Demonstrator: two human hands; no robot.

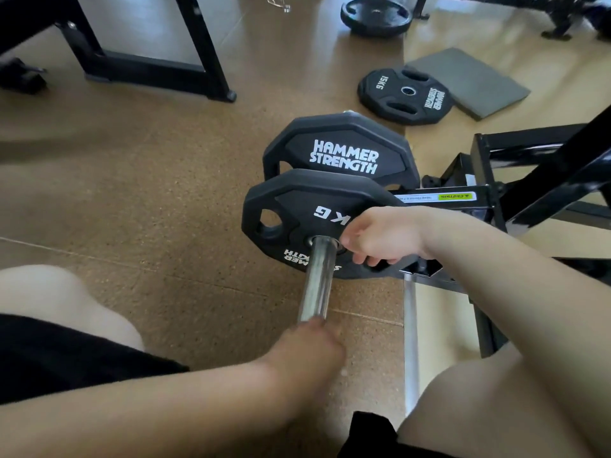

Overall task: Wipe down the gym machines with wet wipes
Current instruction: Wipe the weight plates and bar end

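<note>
Fingers [362,259] of our right hand [383,239] hook plate [291,219] hole, so we can shift it. Our left hand [307,345] wraps bar [319,276] end, likely steadying.

A single wide-angle camera sits on the person's head and looks forward and steeply down. A bare knee [59,292], the left forearm [165,398] and the right forearm [496,269] fill the near edge, very close. The chrome bar [317,279] and near weight plate [297,219] sit at centre. The floor [148,193] runs to the far edge, where a black machine frame [148,71] stands left and a loose plate [405,95] lies right.
</note>
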